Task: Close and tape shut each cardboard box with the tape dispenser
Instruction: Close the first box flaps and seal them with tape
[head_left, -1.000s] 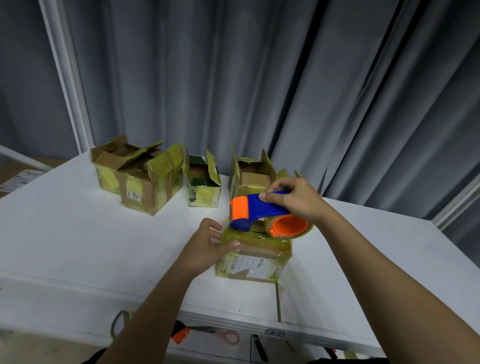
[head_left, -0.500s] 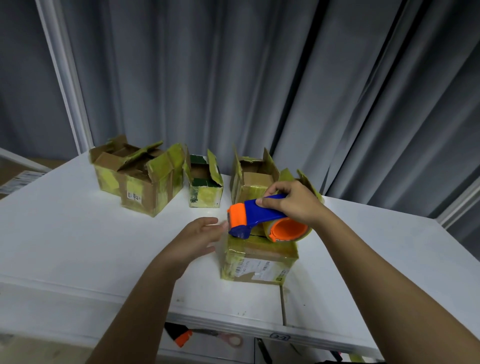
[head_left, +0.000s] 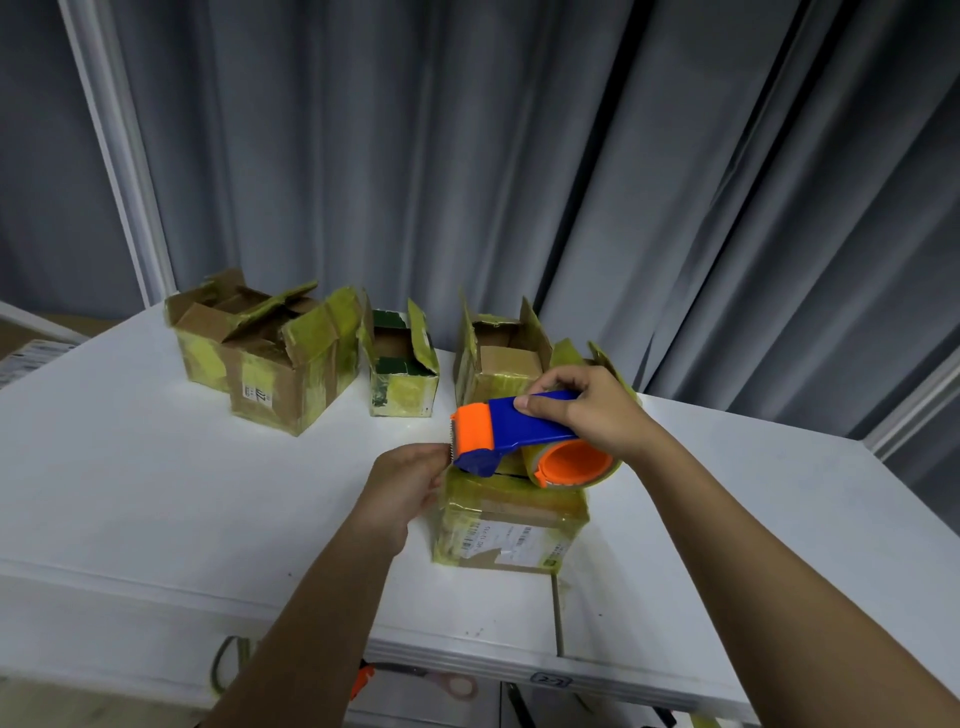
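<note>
right hand: grip wrapped round the blue handle of the tape dispenser; thumb on the near side, fingers curled over the top.
tape dispenser: held in the air just above the closed box; orange cutter end points left, orange hub with the tape roll on the right, low over the box top.
left hand: fingers bent at the toothed cutter edge, looks like a pinch on the tape end; tape itself too clear to make out, so can't tell for sure what the grip holds.
closed box: flaps down, near the front edge of the white surface; yellowed tape over its top and sides, shipping label on the near face.
open boxes: row at the back, flaps up: two touching at left, a small green-lined box, a tan box behind the dispenser, and one more mostly hidden behind the right hand.
below the front edge: scissors with orange and pink handles.
backdrop: grey curtain.
</note>
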